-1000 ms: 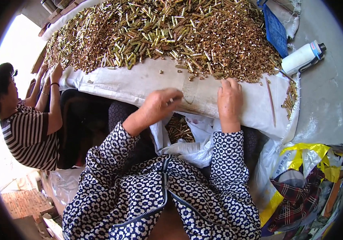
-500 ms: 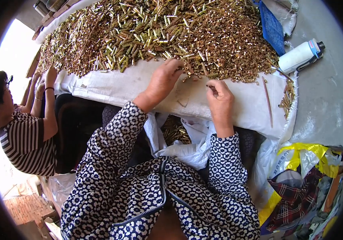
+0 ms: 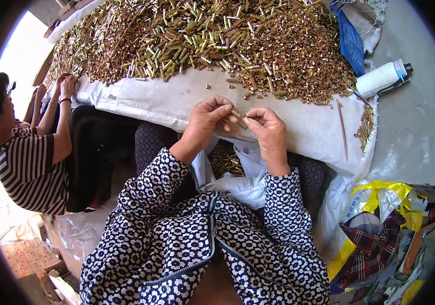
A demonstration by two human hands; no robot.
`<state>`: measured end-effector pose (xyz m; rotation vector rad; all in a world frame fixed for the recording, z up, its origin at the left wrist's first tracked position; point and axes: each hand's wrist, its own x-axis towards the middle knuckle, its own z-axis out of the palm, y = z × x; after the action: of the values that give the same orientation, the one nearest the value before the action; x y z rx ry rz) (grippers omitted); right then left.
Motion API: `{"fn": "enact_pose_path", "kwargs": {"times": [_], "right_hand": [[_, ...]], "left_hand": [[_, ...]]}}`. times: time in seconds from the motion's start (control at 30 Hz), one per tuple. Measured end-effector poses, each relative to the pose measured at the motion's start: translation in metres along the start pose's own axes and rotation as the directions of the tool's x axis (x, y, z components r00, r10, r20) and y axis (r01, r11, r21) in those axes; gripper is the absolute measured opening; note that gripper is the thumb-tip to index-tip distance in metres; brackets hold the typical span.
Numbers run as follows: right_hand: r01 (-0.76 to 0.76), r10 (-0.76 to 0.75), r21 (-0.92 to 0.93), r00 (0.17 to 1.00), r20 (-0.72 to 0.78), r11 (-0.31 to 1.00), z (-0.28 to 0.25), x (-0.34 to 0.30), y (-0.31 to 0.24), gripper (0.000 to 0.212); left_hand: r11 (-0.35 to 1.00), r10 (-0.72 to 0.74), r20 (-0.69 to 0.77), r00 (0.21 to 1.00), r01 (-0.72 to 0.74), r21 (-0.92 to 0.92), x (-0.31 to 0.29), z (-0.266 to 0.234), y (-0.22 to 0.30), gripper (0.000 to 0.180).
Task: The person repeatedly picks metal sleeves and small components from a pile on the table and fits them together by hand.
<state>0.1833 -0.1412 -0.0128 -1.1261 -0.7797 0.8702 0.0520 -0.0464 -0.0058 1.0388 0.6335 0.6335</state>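
Note:
My left hand is closed with its thumb and fingers pinching a small brass-coloured metal tube. Meeting it from the other side, my right hand pinches the tube's other end; whether it is one piece or several joined ones is partly hidden by fingertips. Both hands are above the near edge of a pale cloth-covered table. Beyond them spreads a big heap of similar brass-coloured tubes and short rings. A few loose pieces lie between the heap and my hands. Below, a white sack holds more tubes.
A person in a striped top works at the heap's left end. To the right are a blue plastic tray, a white bottle and a thin reddish stick. Plastic bags and plaid cloth lie at lower right.
Both hands have drawn back from the heap toward me and come together, with a metal tube now between the fingertips. Several loose pieces now lie nearer the table's front.

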Motion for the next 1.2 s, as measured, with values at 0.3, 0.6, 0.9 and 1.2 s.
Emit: {"fn": "enact_pose_path", "kwargs": {"times": [0.3, 0.6, 0.9, 1.2], "right_hand": [[-0.033, 0.033, 0.023, 0.999, -0.016, 0.999, 0.007, -0.007, 0.003, 0.009], [0.105, -0.11, -0.14, 0.994, -0.029, 0.985, 0.006, -0.01, 0.005, 0.01], [0.375, -0.343, -0.815, 0.91, 0.233, 0.442, -0.003, -0.005, 0.004, 0.014], [0.33, -0.511, -0.931, 0.834, 0.209, 0.159, -0.015, 0.035, 0.002, 0.015]], "left_hand": [[0.997, 0.036, 0.044, 0.998, -0.033, -0.067, -0.005, -0.001, -0.004, 0.01], [0.982, 0.188, 0.096, 0.977, -0.19, 0.004, -0.006, 0.001, -0.006, 0.009], [0.096, 0.474, 0.497, 0.727, -0.604, 0.791, 0.002, 0.006, -0.022, 0.017], [0.507, 0.468, 0.25, 0.847, -0.489, 0.71, 0.009, 0.016, -0.006, 0.009]]}}
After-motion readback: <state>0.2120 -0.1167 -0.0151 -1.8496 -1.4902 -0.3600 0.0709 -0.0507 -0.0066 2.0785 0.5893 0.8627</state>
